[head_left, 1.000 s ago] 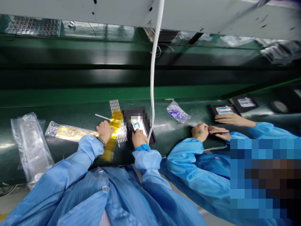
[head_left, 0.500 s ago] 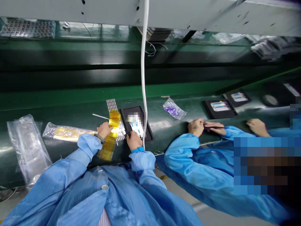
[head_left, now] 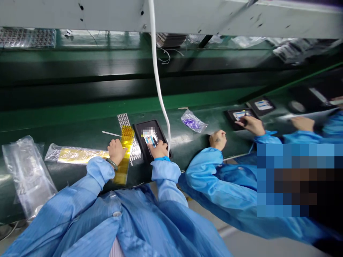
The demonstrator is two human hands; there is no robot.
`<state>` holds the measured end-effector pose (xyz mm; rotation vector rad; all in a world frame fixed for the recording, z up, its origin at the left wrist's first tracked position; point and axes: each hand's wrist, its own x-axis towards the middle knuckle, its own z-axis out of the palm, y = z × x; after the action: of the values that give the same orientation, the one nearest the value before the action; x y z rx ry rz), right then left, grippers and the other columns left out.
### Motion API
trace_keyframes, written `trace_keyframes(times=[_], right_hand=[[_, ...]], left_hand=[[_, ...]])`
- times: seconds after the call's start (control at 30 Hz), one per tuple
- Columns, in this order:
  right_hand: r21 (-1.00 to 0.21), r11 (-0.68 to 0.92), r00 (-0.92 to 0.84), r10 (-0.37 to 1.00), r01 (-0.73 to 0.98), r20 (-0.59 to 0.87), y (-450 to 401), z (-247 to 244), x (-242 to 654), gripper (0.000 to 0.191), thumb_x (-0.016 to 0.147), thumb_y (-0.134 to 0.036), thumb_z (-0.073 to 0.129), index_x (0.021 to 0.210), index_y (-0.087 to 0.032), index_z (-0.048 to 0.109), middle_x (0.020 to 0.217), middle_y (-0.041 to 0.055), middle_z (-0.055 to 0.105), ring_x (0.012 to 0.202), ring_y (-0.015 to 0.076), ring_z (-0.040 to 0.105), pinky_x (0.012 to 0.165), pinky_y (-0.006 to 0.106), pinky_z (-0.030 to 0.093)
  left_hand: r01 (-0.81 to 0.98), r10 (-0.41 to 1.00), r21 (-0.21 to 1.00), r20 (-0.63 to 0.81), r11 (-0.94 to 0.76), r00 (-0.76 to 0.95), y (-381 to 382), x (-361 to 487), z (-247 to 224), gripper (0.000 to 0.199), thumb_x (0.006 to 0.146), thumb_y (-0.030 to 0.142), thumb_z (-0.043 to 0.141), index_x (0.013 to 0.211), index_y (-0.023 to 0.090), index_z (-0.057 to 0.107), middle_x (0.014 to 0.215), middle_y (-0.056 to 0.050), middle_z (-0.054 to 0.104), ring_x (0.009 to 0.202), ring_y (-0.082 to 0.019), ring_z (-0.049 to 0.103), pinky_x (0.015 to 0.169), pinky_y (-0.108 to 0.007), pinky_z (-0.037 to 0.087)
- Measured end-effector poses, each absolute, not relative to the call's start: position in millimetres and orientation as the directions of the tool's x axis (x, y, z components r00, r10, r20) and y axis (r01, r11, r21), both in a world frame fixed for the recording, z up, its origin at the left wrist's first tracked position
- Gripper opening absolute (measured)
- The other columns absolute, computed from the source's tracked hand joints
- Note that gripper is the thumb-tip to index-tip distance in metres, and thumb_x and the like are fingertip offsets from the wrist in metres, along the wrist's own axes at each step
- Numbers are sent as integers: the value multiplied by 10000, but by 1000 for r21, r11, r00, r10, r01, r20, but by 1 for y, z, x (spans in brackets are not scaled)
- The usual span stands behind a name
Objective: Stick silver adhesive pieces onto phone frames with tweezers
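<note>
My left hand (head_left: 117,151) lies at the left edge of a strip of amber film (head_left: 123,167), its thumb stretched out onto the film. Under the film's upper part is a white sheet with rows of small dark-edged labels (head_left: 123,119). My right hand (head_left: 158,149) is over a black tray (head_left: 140,129), its fingers closed round a slim dark tool, mostly hidden. The tool's end is at a white flat part with blue patches (head_left: 150,137) lying in the tray. What the tip touches is too small to tell.
Left of me lie a clear bag with yellow film (head_left: 72,155) and clear plastic bags (head_left: 26,175). A white cable (head_left: 158,82) hangs down by the tray. A purple-filled bag (head_left: 193,122) lies to the right. A co-worker's hand (head_left: 253,124) reaches over another black tray (head_left: 230,119).
My right hand has moved from the label sheet's edge to over the white part in the tray. My left thumb has spread away from the fingers. The co-worker's hand has moved to their tray.
</note>
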<state>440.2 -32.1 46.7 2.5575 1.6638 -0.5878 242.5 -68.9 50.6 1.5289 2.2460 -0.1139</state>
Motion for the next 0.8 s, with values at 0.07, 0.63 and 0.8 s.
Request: trace_keyframes(times=[0.07,0.63,0.8], right_hand=[[-176,-443,361,860,879,-362,-28,45,445,605,772,-505,621,1210,-123,449,1178,167,489,1042,282,559,796,342,440],[-216,-458,323,827,863,-461,-30,49,450,656,737,-549,646,1212,-144,447,1231,167,455,1075,274,544,869,363,428],[-220,-495,328,789,841,-520,-23,47,454,474,832,-406,617,1197,-133,485,1188,117,522,1045,239,545,862,411,462]], left_hand=[[911,871,131,-373,390,-319,-69,245,51,387,874,401,537,1168,149,517,1189,-96,529,1071,-232,527,892,-446,449],[927,855,54,-410,371,-319,-62,251,57,356,883,368,537,1161,147,526,1173,-92,546,1042,-220,551,876,-438,471],[914,816,89,-491,396,-305,-52,248,55,347,888,348,537,1172,149,521,1162,-89,555,1005,-207,572,851,-423,491]])
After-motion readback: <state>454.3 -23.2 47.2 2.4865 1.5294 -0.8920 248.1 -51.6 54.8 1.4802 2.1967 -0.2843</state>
